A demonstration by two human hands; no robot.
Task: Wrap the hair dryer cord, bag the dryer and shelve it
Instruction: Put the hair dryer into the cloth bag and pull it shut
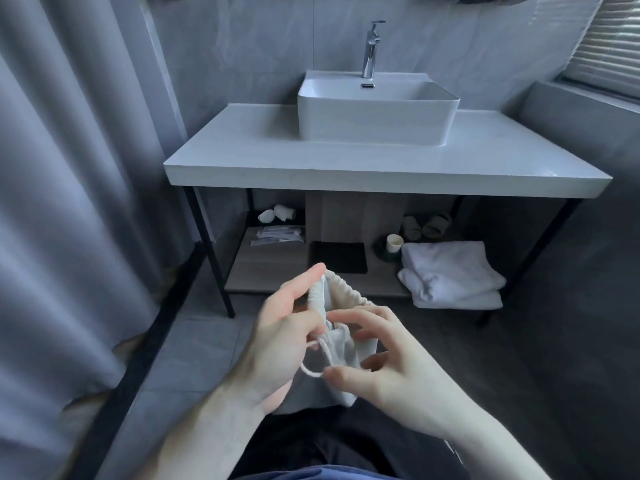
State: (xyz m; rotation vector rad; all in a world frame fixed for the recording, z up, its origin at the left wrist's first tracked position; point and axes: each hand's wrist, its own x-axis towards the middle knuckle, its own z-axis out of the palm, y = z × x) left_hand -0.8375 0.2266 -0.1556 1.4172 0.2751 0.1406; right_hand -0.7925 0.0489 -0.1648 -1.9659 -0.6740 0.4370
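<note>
A white cloth drawstring bag (pixel 341 355) hangs between my hands in front of the vanity. My left hand (pixel 287 327) pinches the gathered rim of the bag at its upper left. My right hand (pixel 388 358) holds the bag's right side with fingers curled around the fabric. A loop of white drawstring (pixel 318 362) dangles between the two hands. The hair dryer and its cord are hidden; I cannot tell whether they sit inside the bag. The wooden lower shelf (pixel 270 261) of the vanity lies just beyond the bag.
On the shelf rest a black mat (pixel 337 256), folded white towels (pixel 450 271), a cup (pixel 394 243), slippers (pixel 427 225) and small packets (pixel 277 235). Above is the white counter (pixel 346 157) with a basin (pixel 377 109) and faucet (pixel 370 50). A grey curtain (pixel 69 168) hangs left.
</note>
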